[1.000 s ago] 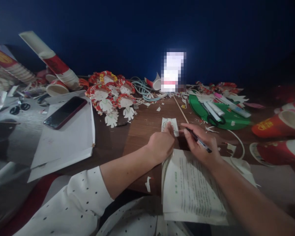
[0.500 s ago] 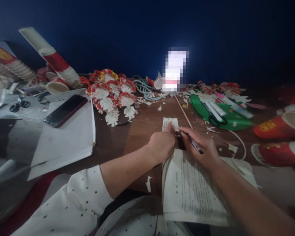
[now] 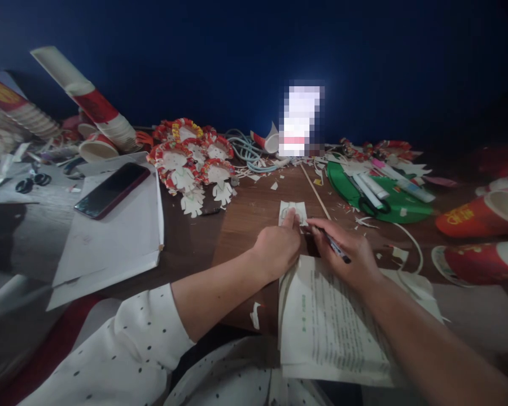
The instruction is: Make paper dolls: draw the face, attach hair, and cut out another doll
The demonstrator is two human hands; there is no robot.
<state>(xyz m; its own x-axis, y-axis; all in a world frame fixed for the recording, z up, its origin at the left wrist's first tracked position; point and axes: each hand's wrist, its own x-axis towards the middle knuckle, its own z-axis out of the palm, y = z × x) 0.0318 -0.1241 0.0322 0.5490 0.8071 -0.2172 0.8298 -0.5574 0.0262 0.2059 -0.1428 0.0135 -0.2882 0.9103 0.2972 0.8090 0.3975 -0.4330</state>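
Head view: both bare hands are at a small white paper, which lies flat on the brown tabletop straight ahead of the person.
Left hand: the index finger stretches out and presses down on the paper, likely to stop it sliding; the other fingers look curled, and whether they pinch anything I cannot tell.
Right hand: thumb and fingers pinch a dark pen in a writing grip, slanted so that its point end sits by the paper's right edge, presumably to reach in beside the pressing finger; whether the tip touches is too small to tell.
Booklet: lies on the near side, beneath the right forearm, perhaps kept close to the body and out of the pen's way.
Green disc: carries scissors, seemingly parked within easy reach of the right hand.
Paper's look: pale, four-sided, marked with a thin, faint, curving outline that the fingertip partly covers.
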